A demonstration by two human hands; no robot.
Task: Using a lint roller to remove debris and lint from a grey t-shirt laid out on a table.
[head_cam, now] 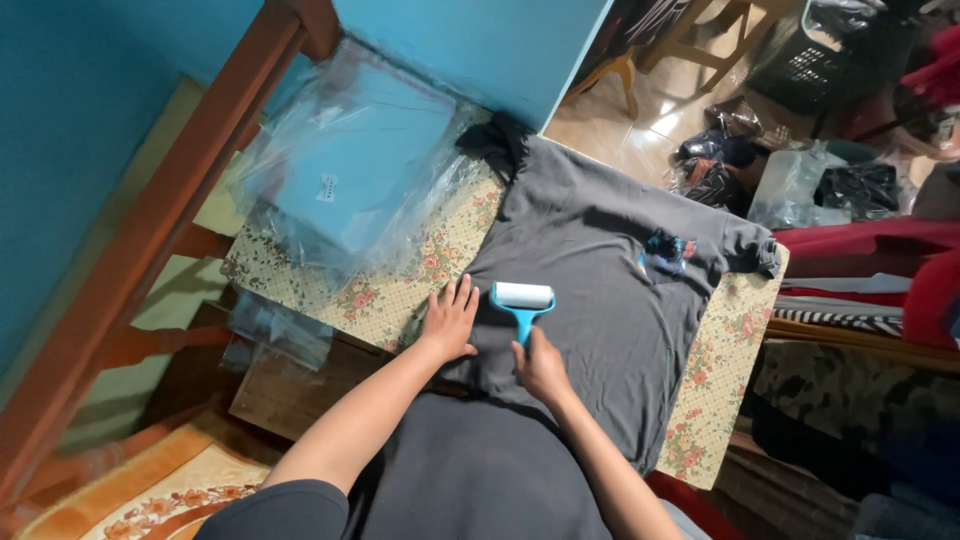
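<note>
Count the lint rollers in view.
1. The blue-handled lint roller lies on the grey shirt, gripped by the right hand; others may be hidden.

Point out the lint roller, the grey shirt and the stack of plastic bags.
lint roller (pixel 523 296): head view, on its white roll.
grey shirt (pixel 600 270): head view, on the flat chest area.
stack of plastic bags (pixel 350 160): head view, on the top bag's middle.

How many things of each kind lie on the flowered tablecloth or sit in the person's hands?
Grey cotton T-shirt: 1
Blue-handled lint roller with white roll, held in the right hand: 1
Stack of clear plastic bags: 1
Total: 3
</note>
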